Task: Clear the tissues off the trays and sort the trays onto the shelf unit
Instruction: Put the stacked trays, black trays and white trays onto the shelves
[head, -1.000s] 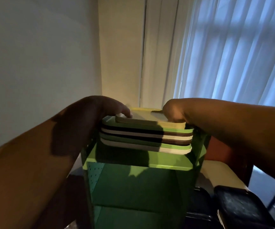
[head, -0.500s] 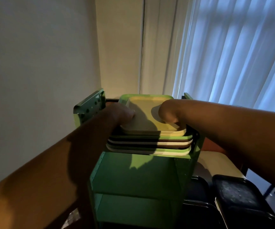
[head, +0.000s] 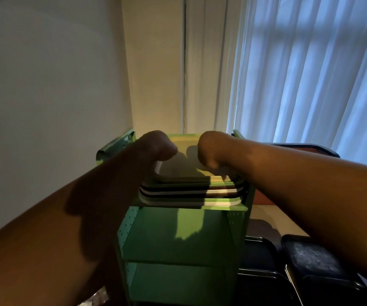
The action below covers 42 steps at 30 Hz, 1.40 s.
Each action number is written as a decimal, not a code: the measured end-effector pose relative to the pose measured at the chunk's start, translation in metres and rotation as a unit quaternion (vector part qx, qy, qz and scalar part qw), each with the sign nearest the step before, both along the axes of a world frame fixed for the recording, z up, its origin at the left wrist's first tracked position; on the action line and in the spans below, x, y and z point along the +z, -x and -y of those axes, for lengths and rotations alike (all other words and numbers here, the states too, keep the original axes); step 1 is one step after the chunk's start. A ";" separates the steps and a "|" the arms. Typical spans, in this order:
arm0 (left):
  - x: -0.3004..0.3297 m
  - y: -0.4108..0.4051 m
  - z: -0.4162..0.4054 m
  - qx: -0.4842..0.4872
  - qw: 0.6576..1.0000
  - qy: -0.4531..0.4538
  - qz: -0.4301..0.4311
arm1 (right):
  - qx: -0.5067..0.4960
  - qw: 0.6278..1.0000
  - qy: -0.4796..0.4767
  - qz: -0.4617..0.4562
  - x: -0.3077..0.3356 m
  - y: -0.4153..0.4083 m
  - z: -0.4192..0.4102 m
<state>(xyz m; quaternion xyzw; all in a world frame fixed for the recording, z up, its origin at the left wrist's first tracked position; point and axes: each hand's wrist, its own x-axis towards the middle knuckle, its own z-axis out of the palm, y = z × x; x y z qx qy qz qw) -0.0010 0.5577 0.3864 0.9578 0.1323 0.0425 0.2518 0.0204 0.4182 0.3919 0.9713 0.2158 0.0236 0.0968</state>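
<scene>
Two hands are working on top of a green shelf unit [head: 178,235] that is standing against the wall beside a curtained window. Several trays [head: 189,193] are lying flat in a stack on its top level, edges in pale, dark and green bands, and a cream tray [head: 178,171] is sitting uppermost. The left hand [head: 156,146] is curling over the near left corner of that top tray, and the right hand [head: 211,151] is bearing down on its right side; each grip is narrow and looks to be resting on the tray, though the fingertips are hidden, so I cannot tell whether either one is actually clasping the rim or only pressing on it. Holding opposite sides like this is probably a way of keeping the tray level and squaring it over the ones beneath, since the stack is overhanging the front lip a little and could slide if pushed from one side only. The raised green side rails [head: 116,146] are boxing the pile in left and right. No tissues are showing on the top tray. Both lower shelves are looking bare, and dark trays [head: 315,259] are waiting lower right, so sorting is likely unfinished.
</scene>
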 end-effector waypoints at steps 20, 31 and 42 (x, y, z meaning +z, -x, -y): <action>0.026 -0.025 0.267 -0.247 0.942 0.066 0.216 | 0.021 0.843 -0.525 0.111 -0.019 -0.021 0.256; -0.162 -0.073 0.427 -0.116 0.954 0.275 -0.033 | -0.074 0.839 -0.539 0.026 -0.203 -0.064 0.431; -0.406 -0.027 0.465 0.027 0.928 0.183 -0.323 | -0.318 0.821 -0.429 -0.205 -0.428 -0.035 0.526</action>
